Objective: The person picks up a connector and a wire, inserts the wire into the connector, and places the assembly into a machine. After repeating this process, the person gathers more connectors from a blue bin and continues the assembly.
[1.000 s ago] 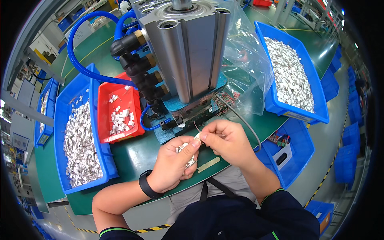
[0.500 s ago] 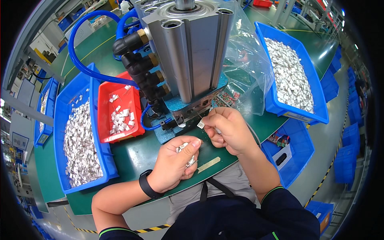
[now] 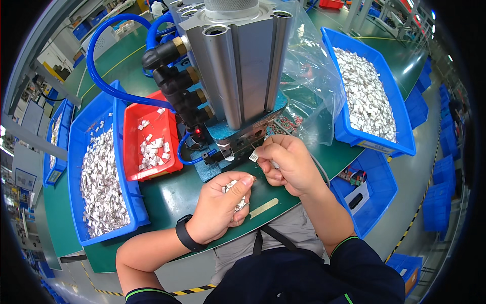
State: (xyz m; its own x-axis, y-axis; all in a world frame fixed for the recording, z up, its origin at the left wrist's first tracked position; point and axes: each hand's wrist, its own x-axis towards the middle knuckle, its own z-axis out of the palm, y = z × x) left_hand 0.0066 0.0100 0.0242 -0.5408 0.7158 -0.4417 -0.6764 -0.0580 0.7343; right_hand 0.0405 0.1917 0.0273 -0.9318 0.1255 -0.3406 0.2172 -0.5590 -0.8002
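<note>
The right hand pinches one small white part at the foot of the grey press, mid-tabletop. The left hand clenches a bunch of white parts near the front edge. A red tray and blue bin stand left, another blue bin and clear bag right.

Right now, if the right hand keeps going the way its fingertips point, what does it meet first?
The right hand, pinching a small white part, points up-left at the press's base fixture under the big cylinder. It would likely meet that fixture first, though depth is unclear.
</note>
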